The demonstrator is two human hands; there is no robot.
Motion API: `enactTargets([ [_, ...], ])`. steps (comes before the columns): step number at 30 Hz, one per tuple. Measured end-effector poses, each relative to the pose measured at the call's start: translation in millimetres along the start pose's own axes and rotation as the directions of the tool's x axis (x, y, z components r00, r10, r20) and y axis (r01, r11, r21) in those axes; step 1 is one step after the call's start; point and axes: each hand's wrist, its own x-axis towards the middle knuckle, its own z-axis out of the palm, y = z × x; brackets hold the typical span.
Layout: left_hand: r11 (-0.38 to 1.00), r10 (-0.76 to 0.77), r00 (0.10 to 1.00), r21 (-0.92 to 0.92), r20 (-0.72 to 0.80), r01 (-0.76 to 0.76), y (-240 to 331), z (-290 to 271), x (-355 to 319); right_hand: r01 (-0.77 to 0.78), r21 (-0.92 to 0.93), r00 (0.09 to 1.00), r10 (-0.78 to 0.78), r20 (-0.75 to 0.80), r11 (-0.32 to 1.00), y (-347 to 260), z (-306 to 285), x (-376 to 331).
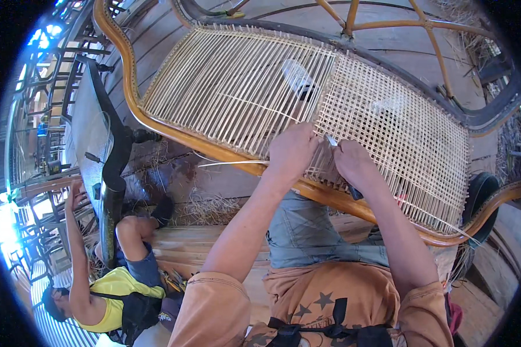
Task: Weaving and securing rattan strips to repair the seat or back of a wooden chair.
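Observation:
A cane panel (pixel 382 115) in a curved wooden frame (pixel 197 141) lies before me. Its right part is a tight grid; its left part has mostly strips running one way (pixel 214 66). My left hand (pixel 292 153) is closed at the border between them, its fingertips pinched on a cane strand (pixel 246 102) that crosses the strips. Just right of it, my right hand (pixel 356 165) is closed round a knife-like tool (pixel 331 140). The pale metal tip points at the left fingertips, and a dark handle end shows below the palm. The exact contact is hidden by the fingers.
A loose strand (pixel 228 163) sticks out over the frame's near rail. At lower left sits another person in a yellow top (pixel 113 301), one arm raised beside a dark-framed panel (pixel 95 139). Cane scraps (pixel 205 208) litter the floor. Curved rods (pixel 388 24) stand beyond the panel.

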Motion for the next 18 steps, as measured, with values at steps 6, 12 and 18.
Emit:
enactTargets([
  [6,0.999,0.017,0.996,0.040,-0.088,-0.014,-5.0,11.8,-2.5,0.148,-0.214,0.982,-0.169,-0.084,0.966,15.2,31.0,12.9],
  [12,0.992,0.020,0.994,0.123,-0.110,-0.006,-3.5,15.3,-1.4,-0.001,-0.144,0.994,-0.014,-0.108,0.990,-9.8,25.8,12.1],
  [18,0.994,0.050,0.992,0.103,-0.116,-0.039,-3.2,10.3,-2.0,0.081,0.012,0.974,-0.077,-0.215,0.997,5.5,17.1,-9.6],
])
